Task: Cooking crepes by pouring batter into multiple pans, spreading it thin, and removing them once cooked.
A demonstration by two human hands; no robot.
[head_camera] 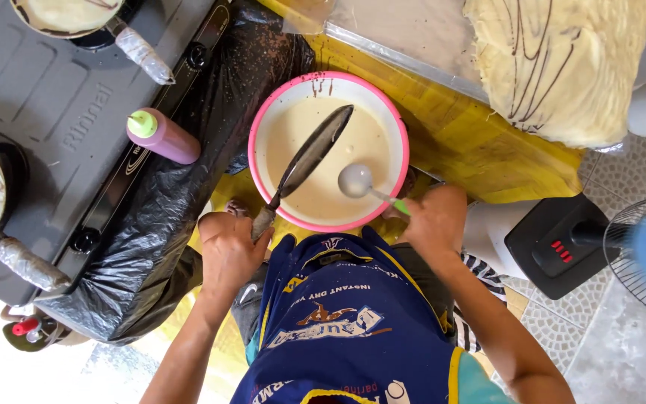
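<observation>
A pink-rimmed white bowl of pale batter stands on a yellow board in front of me. My left hand grips the handle of a long dark spatula whose blade lies slanted over the batter. My right hand holds the green handle of a small round ladle, its cup resting on the batter near the bowl's near side.
A gas stove with two pans of thin crepe sits at the left on black plastic sheeting. A purple squeeze bottle lies on it. A stack of crepes is at top right. A fan stands on the right floor.
</observation>
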